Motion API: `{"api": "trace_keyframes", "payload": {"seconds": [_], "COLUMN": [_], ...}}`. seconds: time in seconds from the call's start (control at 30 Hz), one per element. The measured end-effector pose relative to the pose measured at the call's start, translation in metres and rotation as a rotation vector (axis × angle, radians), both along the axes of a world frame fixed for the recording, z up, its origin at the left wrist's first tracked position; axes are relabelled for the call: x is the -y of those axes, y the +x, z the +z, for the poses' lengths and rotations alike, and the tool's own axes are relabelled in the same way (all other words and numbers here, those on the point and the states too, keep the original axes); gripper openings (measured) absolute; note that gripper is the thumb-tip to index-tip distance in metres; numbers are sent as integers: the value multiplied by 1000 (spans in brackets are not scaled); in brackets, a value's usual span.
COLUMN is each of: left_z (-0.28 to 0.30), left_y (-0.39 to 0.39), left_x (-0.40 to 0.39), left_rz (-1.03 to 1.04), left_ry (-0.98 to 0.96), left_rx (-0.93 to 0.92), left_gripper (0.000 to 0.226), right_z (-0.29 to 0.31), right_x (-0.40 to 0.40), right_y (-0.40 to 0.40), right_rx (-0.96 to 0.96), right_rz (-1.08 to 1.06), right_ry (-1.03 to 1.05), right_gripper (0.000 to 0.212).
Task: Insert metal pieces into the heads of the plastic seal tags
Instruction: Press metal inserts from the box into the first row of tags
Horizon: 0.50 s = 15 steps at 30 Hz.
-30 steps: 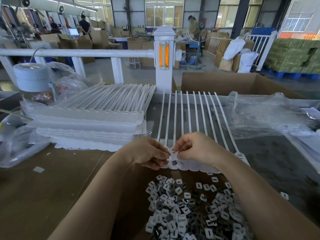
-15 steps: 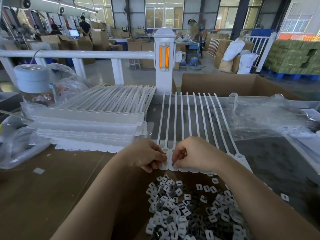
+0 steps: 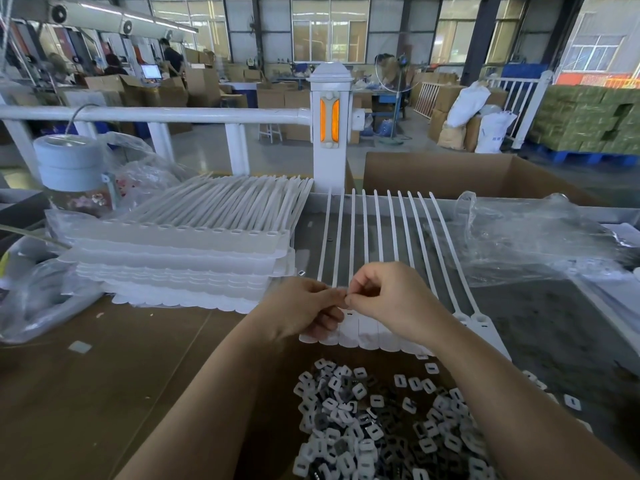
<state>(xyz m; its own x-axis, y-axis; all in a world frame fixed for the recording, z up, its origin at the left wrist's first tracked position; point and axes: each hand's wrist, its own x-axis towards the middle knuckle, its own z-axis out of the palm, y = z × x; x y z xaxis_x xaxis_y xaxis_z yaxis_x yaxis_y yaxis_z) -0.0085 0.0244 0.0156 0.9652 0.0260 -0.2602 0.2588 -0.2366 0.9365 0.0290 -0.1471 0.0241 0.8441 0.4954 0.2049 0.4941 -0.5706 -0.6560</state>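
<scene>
- Head view, nearest to me: a heap of small metal pieces (image 3: 374, 427) lies on the brown table (image 3: 86, 393) at about 6 o'clock, between the two forearms, with strays scattered toward 4 o'clock.
- Just beyond the heap, a strip of white seal tags (image 3: 367, 332) lies flat, its joined heads toward me and its thin tails fanning away toward 12 o'clock.
- My left hand (image 3: 301, 310) sits over the left end of the strip, fingers curled, thumb and forefinger pinched together at the tag heads.
- My right hand (image 3: 391, 299) meets it fingertip to fingertip, fingers curled in a tight pinch. I cannot tell whether a metal piece is between those fingertips; it is too small and hidden.
- At 10 o'clock, a stack of tag strips (image 3: 180, 261) lies several layers deep, heads toward me.
- At 2 o'clock, a crumpled clear plastic bag (image 3: 526, 237) rests on the grey surface.
- At 9 o'clock, more clear bags (image 3: 38, 296); behind them two rolls of white tape (image 3: 67, 161) stand on a jar.
- Farther, a white rail (image 3: 156, 114) and a post with an orange reflector (image 3: 329, 123), an open cardboard box (image 3: 450, 171) at 1 o'clock.
</scene>
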Motion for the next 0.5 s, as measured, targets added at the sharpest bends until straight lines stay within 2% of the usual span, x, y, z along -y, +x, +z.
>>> {"api": "trace_keyframes", "payload": {"seconds": [0.1,0.2,0.27,0.4,0.5], "left_z": [-1,-2,-1,0,0], "left_y": [-1,-1,-1,0,-2], "left_x": [1,-1,-2,-1,0], "left_rz": [44,99,117,82,54], "left_ry": [-203,-270,-219,39,131], "left_rx": [-16,25,81,174,215], "left_gripper": [20,12,10,13,14], "right_z": [-1,-2,-2,-1,1], "right_x": [-1,-3,-4,-3,-2], "right_y": [0,-1,-1,0,-1], "right_rx": [68,77,14,-76,-132], "right_rz": [-8,4,-12,-73,-68], "right_ry": [55,76,102,96,100], "right_gripper": [15,21,21,9,12]}}
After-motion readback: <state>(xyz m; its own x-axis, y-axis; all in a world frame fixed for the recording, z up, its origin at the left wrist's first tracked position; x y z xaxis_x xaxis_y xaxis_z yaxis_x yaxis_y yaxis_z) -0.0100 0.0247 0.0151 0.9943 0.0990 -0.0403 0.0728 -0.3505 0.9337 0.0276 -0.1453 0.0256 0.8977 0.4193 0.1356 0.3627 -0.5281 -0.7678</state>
